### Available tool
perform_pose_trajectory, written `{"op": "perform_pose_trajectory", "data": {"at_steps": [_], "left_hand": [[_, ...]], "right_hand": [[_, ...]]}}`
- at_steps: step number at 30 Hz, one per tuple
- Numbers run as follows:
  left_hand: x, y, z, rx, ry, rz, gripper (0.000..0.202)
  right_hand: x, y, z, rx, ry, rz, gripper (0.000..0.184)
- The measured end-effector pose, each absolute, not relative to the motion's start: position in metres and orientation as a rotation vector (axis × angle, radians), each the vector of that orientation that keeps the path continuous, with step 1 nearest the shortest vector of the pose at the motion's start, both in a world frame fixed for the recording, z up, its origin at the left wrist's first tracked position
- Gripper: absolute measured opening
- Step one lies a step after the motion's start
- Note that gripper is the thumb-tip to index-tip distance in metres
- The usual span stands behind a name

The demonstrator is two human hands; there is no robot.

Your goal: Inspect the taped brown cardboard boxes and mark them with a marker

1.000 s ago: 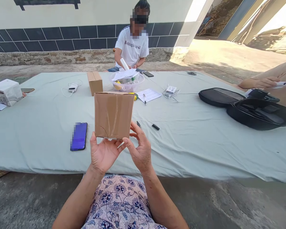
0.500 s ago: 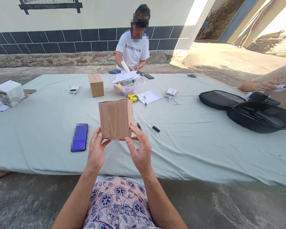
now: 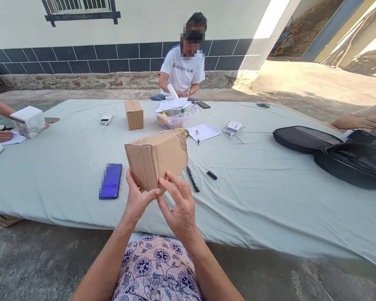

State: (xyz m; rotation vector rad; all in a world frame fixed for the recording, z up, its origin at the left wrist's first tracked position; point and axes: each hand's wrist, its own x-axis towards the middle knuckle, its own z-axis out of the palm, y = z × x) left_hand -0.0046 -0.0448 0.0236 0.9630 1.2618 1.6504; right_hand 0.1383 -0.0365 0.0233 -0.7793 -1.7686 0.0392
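Note:
A brown cardboard box (image 3: 156, 156) is held up over the near side of the table, turned so that two of its sides and part of its top show. My left hand (image 3: 139, 198) supports it from below at the left, thumb along the lower edge. Against the near corner and right side press the fingertips of my right hand (image 3: 178, 205); both hands are closed on the box. Right of the box lie an uncapped black marker (image 3: 193, 179) and its black cap (image 3: 212, 174). To the left a phone with a blue screen (image 3: 111, 182) rests on the cloth.
A plastic basket (image 3: 175, 121) of papers and tools, a smaller cardboard box (image 3: 134, 115), a written sheet (image 3: 203, 132) and a white device with cable (image 3: 233, 126) stand farther back. An open black case (image 3: 347, 159) is at right. Other people sit around the cloth-covered table (image 3: 253, 209).
The box has been turned, so its right side now faces me more. My right hand has shifted left along it. The view has swung slightly left, showing more of the marker.

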Motion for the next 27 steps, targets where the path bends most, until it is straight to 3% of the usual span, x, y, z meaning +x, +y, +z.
{"op": "perform_pose_trajectory", "data": {"at_steps": [7, 15, 22, 27], "left_hand": [[-0.005, -0.043, 0.022, 1.015, 1.151, 1.665, 0.139], [-0.005, -0.043, 0.023, 0.925, 1.108, 1.64, 0.098], [-0.02, -0.038, 0.021, 0.702, 0.953, 1.59, 0.07], [-0.036, -0.035, 0.025, 0.414, 0.793, 1.445, 0.074]], "right_hand": [[0.138, -0.04, 0.025, -0.777, -1.79, -0.01, 0.045], [0.133, -0.042, 0.026, -0.798, -1.812, -0.042, 0.04], [0.142, -0.039, 0.03, -0.7, -1.721, 0.18, 0.038], [0.168, -0.023, 0.025, -0.879, -1.387, 0.189, 0.036]]}}
